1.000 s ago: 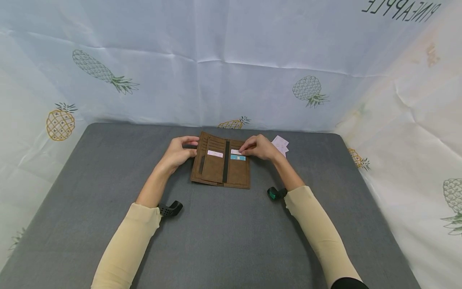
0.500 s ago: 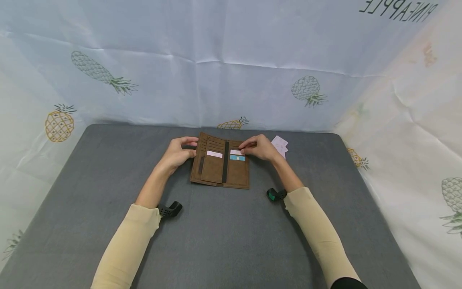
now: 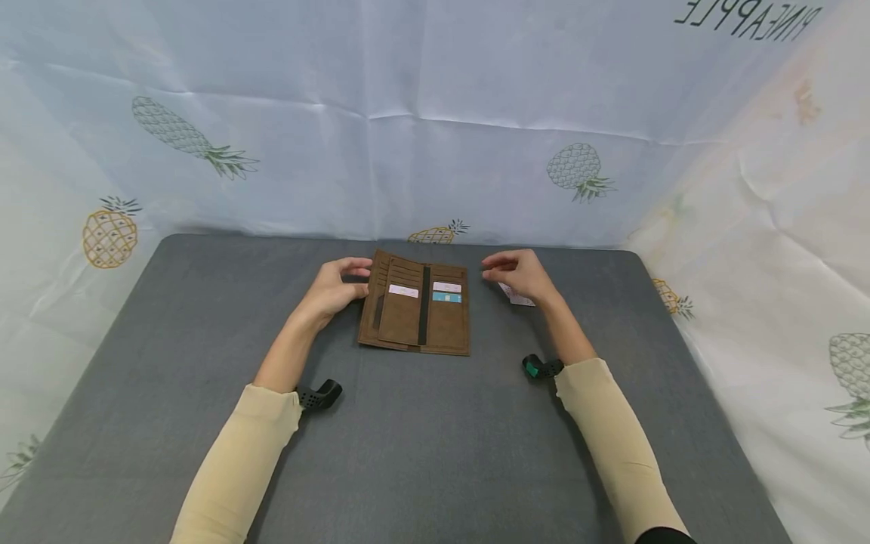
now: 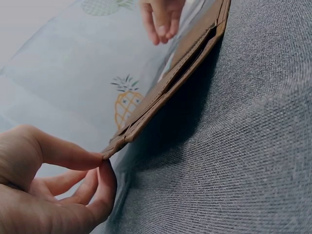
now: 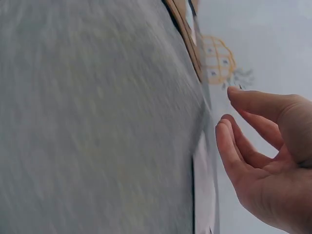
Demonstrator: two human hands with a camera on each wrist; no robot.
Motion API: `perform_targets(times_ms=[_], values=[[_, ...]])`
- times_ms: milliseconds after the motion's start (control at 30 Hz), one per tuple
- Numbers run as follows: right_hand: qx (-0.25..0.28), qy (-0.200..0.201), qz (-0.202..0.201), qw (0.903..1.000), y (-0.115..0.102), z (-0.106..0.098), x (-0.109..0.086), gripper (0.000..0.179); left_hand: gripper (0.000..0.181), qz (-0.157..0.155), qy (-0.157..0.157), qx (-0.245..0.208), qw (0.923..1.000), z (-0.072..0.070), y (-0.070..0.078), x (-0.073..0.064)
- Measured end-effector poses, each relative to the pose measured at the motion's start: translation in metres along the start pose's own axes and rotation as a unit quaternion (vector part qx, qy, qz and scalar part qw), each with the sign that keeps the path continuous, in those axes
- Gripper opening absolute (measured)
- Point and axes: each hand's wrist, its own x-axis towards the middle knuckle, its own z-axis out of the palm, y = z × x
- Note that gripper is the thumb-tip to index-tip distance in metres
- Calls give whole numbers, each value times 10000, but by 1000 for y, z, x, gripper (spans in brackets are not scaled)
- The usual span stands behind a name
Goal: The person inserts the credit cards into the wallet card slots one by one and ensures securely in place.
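A brown wallet (image 3: 445,325) lies spread out toward the back of the table, its card slots facing up. One pink card (image 3: 404,290) shows in its left panel; in the right panel a pink card (image 3: 447,287) sits above a blue card (image 3: 447,298). My left hand (image 3: 331,287) pinches the wallet's left edge between thumb and fingers, and in the left wrist view that edge is raised off the cloth. My right hand (image 3: 519,273), fingers loosely bent and holding nothing, hovers right of the wallet over loose pink cards (image 3: 518,297), partly hiding them.
Grey cloth covers the table (image 3: 408,453). Behind it hangs a pale curtain (image 3: 306,166) printed with pineapples, close along the back edge. Black wrist devices sit at both sleeves, the left device (image 3: 321,394) and the right device (image 3: 541,367).
My right hand has let go of the pink card in the wallet's right panel and moved right, over the loose cards. My left hand keeps its grip on the wallet's edge.
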Motion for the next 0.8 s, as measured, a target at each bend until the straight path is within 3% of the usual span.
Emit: perform_targets(times_ms=[167, 367, 533, 800], values=[[-216, 289, 180, 9992, 12, -22, -7, 39, 61, 11, -77, -6, 10000, 0, 0, 0], [-842, 694, 414, 9932, 26, -43, -14, 40, 61, 52, -120, 9, 9999, -1, 0, 0], [-1320, 569, 565, 9880, 32, -48, -17, 47, 62, 48, -134, -27, 9999, 0, 3, -1], [-1614, 506, 617, 9837, 36, -46, -16, 54, 64, 10, -146, -89, 9999, 0, 0, 1]])
